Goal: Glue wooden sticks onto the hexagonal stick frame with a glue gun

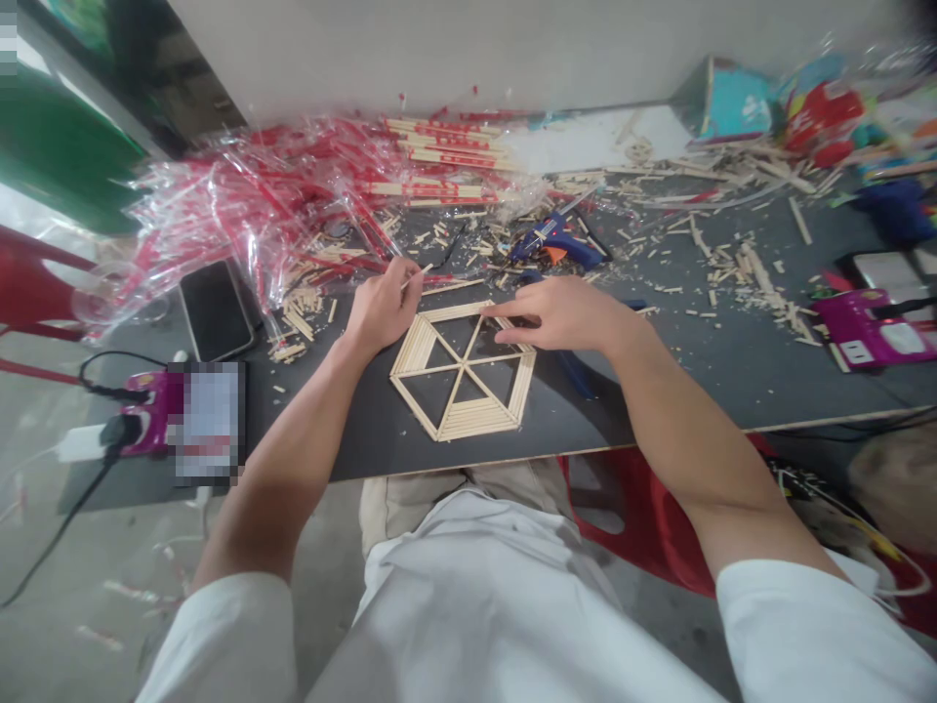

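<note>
**Frame pinned flat, one stick in your fingers**

The hexagon frame (475,418) of wooden sticks lies flat on the dark table (659,381), right in front of you near its front edge, with six spokes meeting in the middle.

Your right hand (563,312) is spread and low. Its forefinger presses on the frame's top edge, which probably stops the light frame from sliding.

Your left hand (382,310) rests at the frame's upper left corner. It is closed on a thin stick (417,277), pinched between thumb and forefinger. The free end points toward the top edge, a grip that seems meant for fine aiming.

The blue glue gun (556,244) lies just beyond the frame, near your right hand. Red wrappers (256,205), offcuts (753,268) and a phone (216,310) lie farther out, apart from the frame.
</note>
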Motion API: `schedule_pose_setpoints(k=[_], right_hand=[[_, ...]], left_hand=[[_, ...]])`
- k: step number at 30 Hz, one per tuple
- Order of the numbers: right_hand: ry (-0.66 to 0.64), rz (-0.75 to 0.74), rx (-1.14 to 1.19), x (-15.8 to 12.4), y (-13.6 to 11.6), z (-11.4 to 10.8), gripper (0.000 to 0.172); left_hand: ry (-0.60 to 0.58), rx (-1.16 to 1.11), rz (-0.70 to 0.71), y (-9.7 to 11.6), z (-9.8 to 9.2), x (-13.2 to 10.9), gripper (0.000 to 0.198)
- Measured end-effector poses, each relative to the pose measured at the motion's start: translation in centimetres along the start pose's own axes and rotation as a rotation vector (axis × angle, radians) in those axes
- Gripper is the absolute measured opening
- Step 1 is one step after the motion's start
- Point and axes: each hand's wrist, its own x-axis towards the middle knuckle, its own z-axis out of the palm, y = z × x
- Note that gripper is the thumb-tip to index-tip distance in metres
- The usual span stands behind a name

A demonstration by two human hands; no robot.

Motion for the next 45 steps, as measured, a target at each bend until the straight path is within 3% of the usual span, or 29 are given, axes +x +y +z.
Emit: schedule_pose_setpoints(k=[9, 20, 27, 36, 45], right_hand=[[-0.042, 0.073, -0.109, 0.3, -0.6, -0.2, 0.052], [-0.048, 0.104, 0.023, 0.2, -0.2, -0.4, 0.059], [0.133, 0.014, 0.13, 0.0, 1.2, 0.6, 0.047], [0.439, 0.127, 0.233, -0.3, 2.2, 0.2, 0.024], [0.437, 0.207, 0.261, -0.3, 2.4, 0.3, 0.029]], left_hand=[[0.001, 0.012, 0.006, 0.0, 0.1, 0.0, 0.042], [-0.008, 0.011, 0.019, 0.3, -0.2, -0.1, 0.037], [-0.058, -0.006, 0.148, 1.6, -0.3, -0.5, 0.037], [-0.094, 0.011, 0.205, 2.1, -0.6, -0.7, 0.036], [-0.115, -0.075, 0.206, 2.0, -0.6, -0.8, 0.037]])
